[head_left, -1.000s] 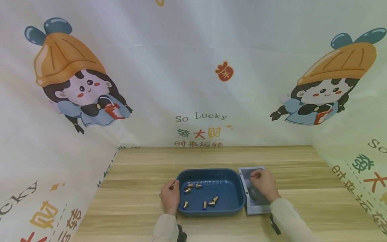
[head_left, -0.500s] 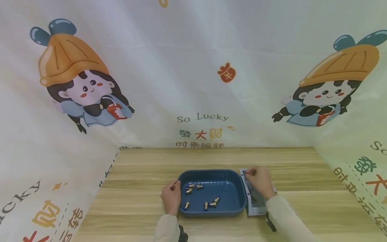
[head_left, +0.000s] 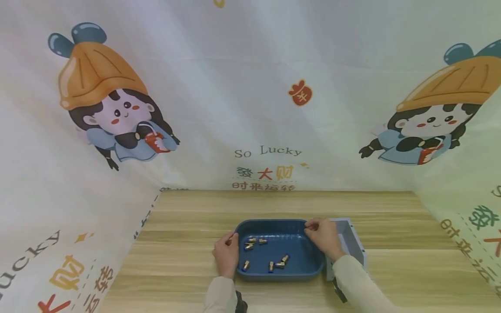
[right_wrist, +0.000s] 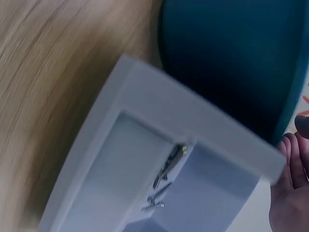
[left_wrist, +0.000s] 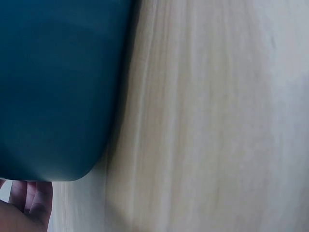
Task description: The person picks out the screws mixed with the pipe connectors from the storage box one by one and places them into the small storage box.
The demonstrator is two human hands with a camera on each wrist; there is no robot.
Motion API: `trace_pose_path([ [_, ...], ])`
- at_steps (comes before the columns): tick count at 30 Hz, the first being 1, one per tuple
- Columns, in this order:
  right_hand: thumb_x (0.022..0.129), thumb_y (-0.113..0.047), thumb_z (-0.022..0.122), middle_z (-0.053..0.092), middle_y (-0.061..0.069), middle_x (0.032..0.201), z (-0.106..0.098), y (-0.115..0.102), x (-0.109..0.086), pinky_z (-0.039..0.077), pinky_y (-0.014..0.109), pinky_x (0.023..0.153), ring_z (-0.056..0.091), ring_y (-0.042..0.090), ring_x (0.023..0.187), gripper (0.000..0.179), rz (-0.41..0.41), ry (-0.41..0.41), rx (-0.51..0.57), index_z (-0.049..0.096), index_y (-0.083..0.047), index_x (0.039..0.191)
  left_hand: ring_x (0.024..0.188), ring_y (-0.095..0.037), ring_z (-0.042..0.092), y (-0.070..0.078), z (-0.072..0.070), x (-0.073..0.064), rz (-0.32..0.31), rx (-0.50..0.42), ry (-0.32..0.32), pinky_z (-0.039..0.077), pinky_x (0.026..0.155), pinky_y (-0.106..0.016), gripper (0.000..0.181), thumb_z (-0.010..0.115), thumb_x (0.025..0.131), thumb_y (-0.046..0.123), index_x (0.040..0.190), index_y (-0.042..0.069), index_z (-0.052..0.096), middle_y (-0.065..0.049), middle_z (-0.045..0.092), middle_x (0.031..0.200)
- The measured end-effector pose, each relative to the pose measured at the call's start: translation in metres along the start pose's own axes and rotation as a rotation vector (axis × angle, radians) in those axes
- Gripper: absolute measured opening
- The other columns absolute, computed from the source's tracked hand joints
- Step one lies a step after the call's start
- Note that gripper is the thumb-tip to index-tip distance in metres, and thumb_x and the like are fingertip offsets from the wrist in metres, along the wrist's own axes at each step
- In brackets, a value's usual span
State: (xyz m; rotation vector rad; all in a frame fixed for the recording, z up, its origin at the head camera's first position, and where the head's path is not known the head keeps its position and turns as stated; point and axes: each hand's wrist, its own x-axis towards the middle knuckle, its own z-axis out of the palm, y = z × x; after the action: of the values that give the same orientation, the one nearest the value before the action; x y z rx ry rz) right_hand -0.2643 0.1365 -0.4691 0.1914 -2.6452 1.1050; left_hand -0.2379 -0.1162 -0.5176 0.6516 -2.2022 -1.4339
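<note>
A blue tray (head_left: 279, 276) sits on the table, with several small brass push-in fittings (head_left: 271, 266) with blue ends scattered inside. My left hand (head_left: 227, 255) grips the tray's left rim near its far corner; in the left wrist view its fingers (left_wrist: 36, 198) reach up to the tray's edge. At the far right corner, my right hand (head_left: 325, 237) has bent fingers and thumb on the tray's rim, its forearm crossing a grey box (head_left: 347, 237). In the right wrist view, several screws (right_wrist: 170, 166) lie inside that box. The fingers hide part of the tray's rim.
The grey box stands close against the tray's right side. Wood-grain table (head_left: 188, 217) surrounds both. A printed curtain (head_left: 211, 108) rises behind the table and along both sides.
My right hand has moved left from above the grey box to the tray's right rim, uncovering the box's right side. My left hand stays at the tray's left rim.
</note>
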Motion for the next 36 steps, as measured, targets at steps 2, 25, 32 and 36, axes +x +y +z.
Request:
trace_pose_path([
  [2,0.073,0.003,0.071,0.071,0.012,0.074,0.005,-0.002,-0.001,0.053,0.03,0.061,0.066,0.02,0.067,0.008,-0.008,-0.009,0.004,0.071,0.003,0.082,0.077,-0.027,0.064,0.0,0.0,0.0,0.004,0.001,0.004,0.048,0.069,-0.039,0.021,0.066,0.087,0.017,0.101,0.004,0.074,-0.016,0.072,0.086],
  [25,0.074,0.001,0.072,0.07,0.006,0.071,0.064,-0.025,-0.007,0.051,0.026,0.059,0.063,0.013,0.064,0.006,-0.05,-0.099,0.116,0.073,0.0,0.08,0.072,-0.023,0.062,0.0,0.0,0.002,-0.01,-0.014,0.0,0.046,0.066,-0.035,0.02,0.066,0.087,0.017,0.101,0.006,0.074,-0.013,0.071,0.081],
  [32,0.074,0.001,0.073,0.07,0.007,0.073,0.077,-0.032,-0.01,0.051,0.024,0.059,0.063,0.013,0.065,0.008,-0.085,-0.168,0.142,0.072,0.0,0.082,0.073,-0.022,0.062,-0.001,0.0,0.001,-0.018,-0.011,-0.001,0.046,0.066,-0.034,0.02,0.066,0.087,0.017,0.101,0.006,0.074,-0.012,0.071,0.081],
  [36,0.074,0.001,0.071,0.07,0.007,0.074,0.086,-0.035,-0.011,0.05,0.023,0.059,0.063,0.013,0.066,0.009,-0.106,-0.204,0.147,0.072,0.001,0.083,0.073,-0.022,0.062,-0.001,0.0,0.0,-0.024,-0.01,0.002,0.046,0.066,-0.034,0.02,0.066,0.087,0.017,0.101,0.006,0.074,-0.011,0.071,0.081],
])
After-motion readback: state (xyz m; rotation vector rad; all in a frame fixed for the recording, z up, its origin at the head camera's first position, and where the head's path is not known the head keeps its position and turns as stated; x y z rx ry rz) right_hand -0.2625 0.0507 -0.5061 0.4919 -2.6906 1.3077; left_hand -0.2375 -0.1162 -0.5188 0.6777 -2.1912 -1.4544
